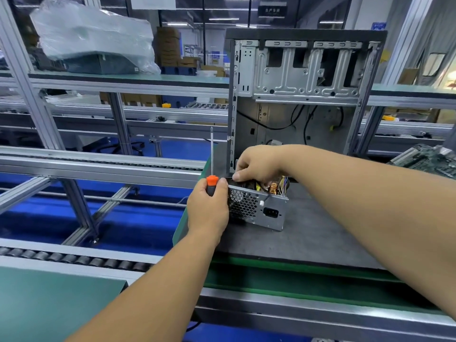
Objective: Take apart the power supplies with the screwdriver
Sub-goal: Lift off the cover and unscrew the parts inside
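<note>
The power supply (256,206) is seen at the centre of the frame, resting on the grey mat (308,233) just in front of the open computer case (296,95), with its honeycomb grille and mains socket turned toward the viewer and its top open, so that a copper coil and coloured wires are exposed. The screwdriver (211,169) is gripped by its orange-and-black handle in the left hand (208,211), fingers clenched around it, the shaft pointing straight up and away from any screw; the same hand is pressed against the left side of the housing. The right hand (256,164) is curled over the top rear edge, its fingertips pinching something inside that cannot be made out. The step appears to be the freeing of an internal part. It would be done best if the housing were kept braced, the wires were spared any tugging, and the upturned tip were kept clear of the right forearm.
</note>
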Motion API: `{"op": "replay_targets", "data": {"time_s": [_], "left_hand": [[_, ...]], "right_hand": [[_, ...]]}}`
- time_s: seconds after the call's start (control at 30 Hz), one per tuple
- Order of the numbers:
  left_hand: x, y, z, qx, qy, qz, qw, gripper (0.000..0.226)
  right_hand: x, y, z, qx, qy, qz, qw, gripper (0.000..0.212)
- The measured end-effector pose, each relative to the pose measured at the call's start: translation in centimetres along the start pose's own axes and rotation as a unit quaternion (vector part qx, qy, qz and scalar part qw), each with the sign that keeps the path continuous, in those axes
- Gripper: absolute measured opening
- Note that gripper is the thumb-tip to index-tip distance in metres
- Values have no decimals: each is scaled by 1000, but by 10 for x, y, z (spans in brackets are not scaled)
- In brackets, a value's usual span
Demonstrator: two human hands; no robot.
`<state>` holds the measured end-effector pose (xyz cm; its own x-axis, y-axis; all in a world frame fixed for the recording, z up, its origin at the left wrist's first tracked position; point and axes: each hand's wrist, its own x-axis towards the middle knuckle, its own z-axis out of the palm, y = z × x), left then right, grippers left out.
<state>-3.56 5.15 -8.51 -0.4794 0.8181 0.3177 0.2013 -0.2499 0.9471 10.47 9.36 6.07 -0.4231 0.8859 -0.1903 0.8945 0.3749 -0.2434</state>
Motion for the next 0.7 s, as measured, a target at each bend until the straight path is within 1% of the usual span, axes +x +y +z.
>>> {"op": "replay_targets", "data": {"time_s": [0.07, 0.1, 0.23, 0.3, 0.4, 0.47, 0.53, 0.57, 0.6, 0.63, 0.7], "left_hand": [[0, -1, -1, -3, 0, -1, 1000, 35], [0, -1, -1, -4, 0, -2, 1000, 37], [0, 1, 0, 5, -4, -7, 1000, 38], [0, 1, 0, 3, -5, -9, 1000, 36], [-1, 1, 0, -1, -8, -11, 1000, 34], [-1, 0, 0, -2, -11, -11, 1000, 37], [-1, -1, 0, -4, -8, -6, 1000, 39], [-1, -1, 1, -2, -4, -3, 1000, 40], [-1, -2, 1, 1, 0, 0, 1000, 40], [0, -3, 1, 4, 4, 4, 1000, 40], [-1, -2, 1, 5, 9, 11, 1000, 39]], "right_hand": [[-3, -8, 5, -119, 36, -31, 992, 37], [-3, -11, 7, -147, 42, -38, 987, 37], [-9, -11, 9, -203, 38, -29, 978, 34], [-13, -3, 1, -218, 72, -9, 973, 33], [-26, 15, -22, -112, 141, 23, 983, 36], [-39, 28, -35, -15, 169, 21, 985, 26], [-54, 42, -44, 91, 211, 10, 973, 15], [-63, 53, -48, 129, 238, 9, 963, 14], [-72, 65, -51, 145, 264, 11, 953, 15], [-82, 80, -53, 130, 291, 15, 948, 15], [-104, 111, -53, 41, 326, 27, 944, 17]]}}
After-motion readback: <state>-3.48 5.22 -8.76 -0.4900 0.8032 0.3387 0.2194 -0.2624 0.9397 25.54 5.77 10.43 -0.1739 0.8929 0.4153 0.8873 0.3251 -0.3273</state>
